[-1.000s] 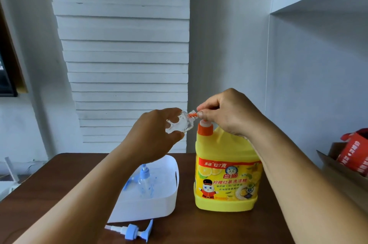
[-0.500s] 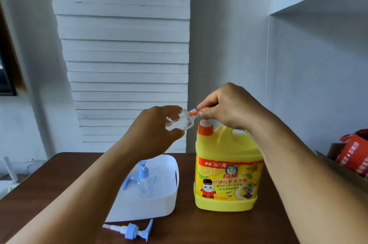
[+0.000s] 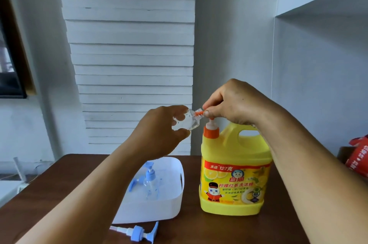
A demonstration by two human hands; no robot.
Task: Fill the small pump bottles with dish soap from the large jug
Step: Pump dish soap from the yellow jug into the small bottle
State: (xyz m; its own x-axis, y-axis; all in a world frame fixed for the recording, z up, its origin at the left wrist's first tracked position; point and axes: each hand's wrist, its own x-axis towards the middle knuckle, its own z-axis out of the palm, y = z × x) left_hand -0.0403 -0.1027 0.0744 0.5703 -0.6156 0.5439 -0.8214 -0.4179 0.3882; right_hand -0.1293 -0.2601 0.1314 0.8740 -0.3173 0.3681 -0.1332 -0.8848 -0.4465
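Observation:
A large yellow dish soap jug (image 3: 235,174) stands on the brown table, with an orange collar and a white pump stem raised high. My right hand (image 3: 233,102) is closed over the jug's pump head, whose orange nozzle (image 3: 199,113) sticks out to the left. My left hand (image 3: 159,128) holds a small clear bottle (image 3: 186,123) tilted, its threaded mouth against the nozzle tip. A loose blue pump top (image 3: 137,231) lies on the table in front. Another small pump bottle (image 3: 150,182) stands in the white tub (image 3: 179,172).
The brown table (image 3: 229,229) carries everything; the tub sits left of the jug. A red package (image 3: 358,156) in a cardboard box is at the right edge. A white slatted panel and grey wall stand close behind. A shelf overhangs at upper right.
My right hand has risen with the pump head, so more of the white stem shows. The small bottle stays at the nozzle in my left hand.

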